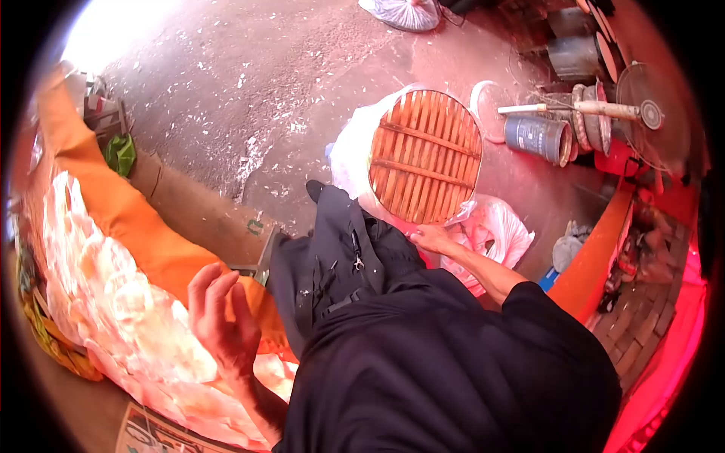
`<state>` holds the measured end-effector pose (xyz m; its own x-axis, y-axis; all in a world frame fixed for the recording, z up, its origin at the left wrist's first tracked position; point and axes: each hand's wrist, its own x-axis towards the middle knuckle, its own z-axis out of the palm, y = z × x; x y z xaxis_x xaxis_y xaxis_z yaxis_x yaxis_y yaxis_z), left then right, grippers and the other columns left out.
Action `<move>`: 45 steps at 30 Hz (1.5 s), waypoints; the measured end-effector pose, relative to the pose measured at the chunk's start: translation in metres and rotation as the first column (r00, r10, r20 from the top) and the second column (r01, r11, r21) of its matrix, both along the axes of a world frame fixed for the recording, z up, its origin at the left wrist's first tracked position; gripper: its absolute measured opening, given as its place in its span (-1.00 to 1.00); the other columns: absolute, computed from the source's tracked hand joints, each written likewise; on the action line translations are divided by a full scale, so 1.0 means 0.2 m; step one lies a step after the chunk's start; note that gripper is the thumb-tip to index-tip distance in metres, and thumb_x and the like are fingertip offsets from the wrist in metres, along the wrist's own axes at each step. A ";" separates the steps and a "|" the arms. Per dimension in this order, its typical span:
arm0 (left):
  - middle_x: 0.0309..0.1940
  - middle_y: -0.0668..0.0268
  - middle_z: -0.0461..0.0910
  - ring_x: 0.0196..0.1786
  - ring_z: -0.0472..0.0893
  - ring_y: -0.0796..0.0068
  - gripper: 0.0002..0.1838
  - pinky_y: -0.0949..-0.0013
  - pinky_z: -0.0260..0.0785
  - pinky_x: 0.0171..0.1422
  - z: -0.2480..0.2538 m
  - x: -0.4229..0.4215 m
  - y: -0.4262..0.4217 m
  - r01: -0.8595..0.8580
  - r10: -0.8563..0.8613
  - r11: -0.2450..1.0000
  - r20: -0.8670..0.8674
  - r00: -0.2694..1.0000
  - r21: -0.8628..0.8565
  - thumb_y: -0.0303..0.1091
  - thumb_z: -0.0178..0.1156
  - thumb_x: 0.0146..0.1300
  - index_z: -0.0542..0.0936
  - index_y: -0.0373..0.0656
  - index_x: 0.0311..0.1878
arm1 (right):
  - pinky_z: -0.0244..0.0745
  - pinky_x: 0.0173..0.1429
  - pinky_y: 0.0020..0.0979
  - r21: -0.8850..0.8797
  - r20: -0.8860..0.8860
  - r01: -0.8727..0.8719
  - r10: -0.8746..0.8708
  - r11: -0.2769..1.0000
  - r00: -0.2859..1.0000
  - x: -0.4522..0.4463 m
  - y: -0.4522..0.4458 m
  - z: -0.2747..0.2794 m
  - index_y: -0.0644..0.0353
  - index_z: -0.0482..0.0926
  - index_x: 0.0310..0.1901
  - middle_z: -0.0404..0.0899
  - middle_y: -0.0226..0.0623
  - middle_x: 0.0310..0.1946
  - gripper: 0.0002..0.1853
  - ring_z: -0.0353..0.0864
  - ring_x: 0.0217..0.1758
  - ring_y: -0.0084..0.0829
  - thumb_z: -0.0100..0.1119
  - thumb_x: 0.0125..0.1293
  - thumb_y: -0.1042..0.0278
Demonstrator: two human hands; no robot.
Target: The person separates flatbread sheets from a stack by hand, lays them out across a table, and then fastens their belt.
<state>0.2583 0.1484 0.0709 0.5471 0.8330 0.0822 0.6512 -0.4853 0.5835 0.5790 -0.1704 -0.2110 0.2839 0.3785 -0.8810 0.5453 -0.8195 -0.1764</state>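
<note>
My left hand (220, 313) is raised at the lower left with its fingers apart and slightly curled, above a crumpled pale sheet (128, 279) beside an orange strip (143, 226). Nothing shows in it. My right hand (429, 238) is at the near edge of a round slatted wooden lid (427, 151), which sits on a white-wrapped container (350, 155). The fingers of that hand are partly hidden at the edge, and what they hold, if anything, cannot be made out. A pinkish plastic bag (498, 234) lies just right of the container.
A blue-grey bucket (532, 138) lies on its side at the right, near a white-handled pole (612, 109). A tied white bag (408, 13) is at the top. Green plastic (121, 155) lies at the left. An orange panel (596, 264) stands at the right.
</note>
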 end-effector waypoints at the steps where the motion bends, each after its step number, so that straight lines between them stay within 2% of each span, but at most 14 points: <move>1: -0.05 0.04 0.58 0.03 0.60 0.03 -0.72 0.18 0.45 0.11 -0.02 0.02 0.03 0.052 -0.054 0.998 -0.049 0.997 -0.032 -0.68 0.21 0.13 0.60 -0.26 -0.07 | 0.47 0.20 -0.12 0.033 -0.012 0.006 -0.005 0.999 1.000 -0.05 0.01 0.02 0.14 0.58 0.14 0.61 0.05 0.02 -0.45 0.57 0.16 0.02 0.09 0.26 -0.08; 4: 0.04 0.03 0.56 0.10 0.57 -0.02 -0.55 0.17 0.45 0.16 -0.09 0.08 0.11 0.134 -0.162 0.972 -0.137 0.977 -0.193 -0.62 0.27 0.10 0.54 -0.22 0.12 | 0.47 0.19 -0.09 0.070 -0.092 0.029 -0.022 0.997 0.995 -0.17 0.15 0.20 0.15 0.57 0.11 0.62 0.02 0.01 -0.57 0.56 0.16 0.03 0.08 0.30 0.10; 7: 0.11 -0.06 0.52 0.14 0.53 -0.07 -0.51 0.08 0.42 0.19 -0.21 0.03 0.21 0.232 -0.307 0.933 -0.273 0.911 -0.276 -0.41 0.30 0.16 0.49 -0.24 0.19 | 0.45 0.17 -0.05 0.134 -0.271 0.352 -0.307 0.926 0.912 -0.25 -0.09 -0.12 0.11 0.56 0.14 0.62 0.07 0.00 -0.60 0.57 0.13 0.06 0.06 0.29 0.22; 10: 0.11 -0.07 0.52 0.14 0.53 -0.08 -0.51 0.07 0.42 0.20 -0.30 -0.02 0.34 0.269 -0.379 0.897 -0.301 0.875 -0.350 -0.41 0.29 0.16 0.49 -0.28 0.18 | 0.44 0.16 -0.01 0.077 -0.188 0.333 -0.314 0.940 0.931 -0.30 -0.09 -0.06 0.13 0.56 0.12 0.60 0.13 -0.02 -0.62 0.56 0.13 0.09 0.02 0.27 0.36; 16: 0.11 -0.04 0.51 0.14 0.52 -0.05 -0.47 0.08 0.43 0.17 -0.44 -0.20 0.68 0.340 -0.487 0.841 -0.314 0.815 -0.422 -0.43 0.31 0.12 0.47 -0.28 0.19 | 0.44 0.02 0.09 0.050 -0.079 -0.060 0.064 0.997 0.995 -0.41 0.32 0.38 0.24 0.47 0.17 0.63 0.16 -0.23 -0.51 0.60 -0.06 0.16 0.07 0.14 0.48; 19: 0.13 -0.03 0.49 0.13 0.52 -0.04 -0.41 0.09 0.43 0.17 -0.49 -0.35 0.84 0.374 -0.542 0.811 -0.338 0.769 -0.450 -0.44 0.33 0.09 0.44 -0.27 0.24 | 0.41 -0.05 0.13 0.329 -0.026 -0.057 0.069 0.943 0.997 -0.46 0.51 0.55 0.28 0.45 0.18 0.61 0.17 -0.31 -0.46 0.59 -0.14 0.18 0.09 0.06 0.51; 23: 0.15 -0.06 0.47 0.17 0.50 -0.05 -0.26 0.10 0.41 0.23 -0.50 -0.49 1.02 0.426 -0.619 0.760 -0.346 0.705 -0.490 -0.43 0.40 0.00 0.37 -0.30 0.30 | 0.39 0.09 0.00 0.428 0.123 -0.200 0.162 0.881 0.979 -0.45 0.85 0.79 0.28 0.24 0.39 0.46 0.16 0.10 -0.22 0.47 0.10 0.15 0.08 0.00 0.60; 28: 0.25 -0.14 0.38 0.24 0.47 -0.09 -0.14 0.09 0.36 0.32 -0.45 -0.59 1.11 0.561 -0.722 0.675 -0.273 0.636 -0.479 -0.43 0.35 -0.01 0.24 -0.27 0.42 | 0.26 0.37 -0.04 0.489 0.189 -0.386 0.337 0.782 0.922 -0.48 1.19 1.08 0.26 0.07 0.48 0.27 0.21 0.29 0.01 0.31 0.33 0.16 0.22 -0.14 0.61; 31: 0.31 -0.18 0.33 0.30 0.42 -0.15 -0.11 0.04 0.38 0.30 -0.41 -0.63 1.10 0.629 -0.757 0.643 -0.237 0.609 -0.438 -0.45 0.27 0.03 0.15 -0.13 0.49 | 0.26 0.33 0.01 0.574 0.251 -0.463 0.394 0.675 0.884 -0.49 1.23 1.12 0.23 0.14 0.46 0.26 0.19 0.32 -0.11 0.33 0.34 0.13 0.23 0.01 0.51; 33: 0.40 -0.18 0.19 0.38 0.33 -0.13 0.07 0.01 0.30 0.36 -0.32 -0.62 1.12 0.630 -0.810 0.566 -0.218 0.544 -0.531 -0.29 0.40 -0.06 0.04 -0.10 0.54 | 0.26 0.35 0.03 0.523 0.328 -0.619 0.533 0.586 0.780 -0.45 1.22 1.08 0.24 0.22 0.41 0.25 0.17 0.34 -0.23 0.32 0.36 0.09 0.18 0.09 0.47; 36: 0.44 -0.20 0.13 0.46 0.23 -0.11 0.24 0.04 0.25 0.41 -0.21 -0.60 1.09 0.646 -0.853 0.494 -0.181 0.490 -0.581 -0.19 0.50 -0.17 -0.06 -0.10 0.56 | 0.31 0.34 0.06 0.626 0.316 -0.618 0.571 0.475 0.758 -0.43 1.24 1.09 0.33 0.53 0.09 0.30 0.11 0.34 -0.60 0.40 0.34 0.03 0.07 0.20 0.45; 38: 0.46 -0.21 0.07 0.49 0.18 -0.12 0.22 0.03 0.20 0.45 -0.21 -0.63 1.01 0.644 -0.819 0.512 -0.097 0.565 -0.569 -0.24 0.46 -0.14 -0.08 -0.13 0.56 | 0.33 0.34 -0.04 0.670 0.376 -0.659 0.609 0.341 0.698 -0.38 1.20 1.03 0.32 0.52 0.11 0.36 0.11 0.29 -0.63 0.42 0.32 0.00 0.07 0.27 0.44; 42: 0.49 -0.22 0.01 0.51 0.15 -0.13 0.00 0.01 0.13 0.49 -0.10 -0.58 0.95 0.699 -0.814 0.516 -0.031 0.579 -0.496 -0.28 0.24 0.06 -0.05 -0.22 0.55 | 0.33 0.34 -0.05 0.727 0.289 -0.585 0.613 0.359 0.736 -0.31 1.13 0.95 0.31 0.52 0.11 0.37 0.11 0.28 -0.63 0.42 0.32 -0.01 0.07 0.28 0.43; 45: 0.49 -0.23 0.00 0.52 0.13 -0.16 0.03 0.02 0.11 0.51 -0.08 -0.53 0.88 0.791 -0.857 0.493 -0.049 0.512 -0.363 -0.30 0.24 0.02 -0.05 -0.22 0.55 | 0.33 0.34 -0.05 0.751 0.180 -0.497 0.589 0.434 0.788 -0.28 1.10 0.91 0.31 0.52 0.12 0.38 0.11 0.27 -0.63 0.43 0.31 -0.01 0.07 0.29 0.42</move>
